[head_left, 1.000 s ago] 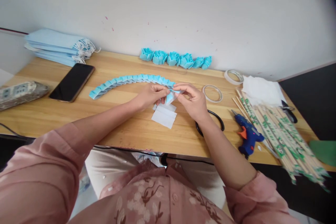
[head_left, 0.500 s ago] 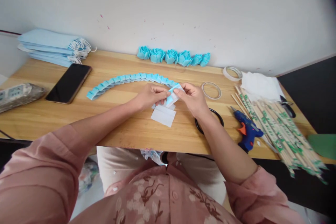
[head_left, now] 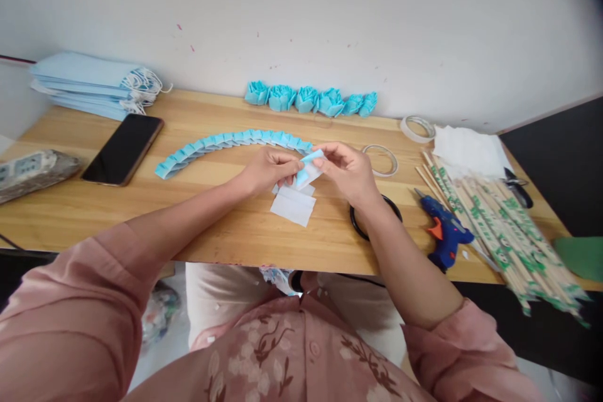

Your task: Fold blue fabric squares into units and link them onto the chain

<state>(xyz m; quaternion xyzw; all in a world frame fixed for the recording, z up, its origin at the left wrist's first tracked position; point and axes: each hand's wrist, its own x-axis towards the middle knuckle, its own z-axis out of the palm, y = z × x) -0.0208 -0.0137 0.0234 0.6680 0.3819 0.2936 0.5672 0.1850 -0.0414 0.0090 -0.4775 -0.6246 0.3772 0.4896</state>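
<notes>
head view: your left hand (head_left: 271,171) and right hand (head_left: 349,173) pinch a blue piece (head_left: 309,165).
done: blue flowers (head_left: 306,99), pleated strip (head_left: 226,141).

The person wears a dusty-pink shirt (head_left: 301,361) printed with pale blossoms and dark twigs, buttoned down the front. Its plain pink sleeves (head_left: 70,314) are pushed up near the elbows; the left hand (head_left: 271,171) and right hand (head_left: 351,173) are bare. Light trousers (head_left: 221,292) show below.

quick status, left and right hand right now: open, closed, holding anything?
Left hand: closed, fingertips pinching the blue folded piece.
Right hand: closed, pinching the same blue folded piece from the other side.
</notes>
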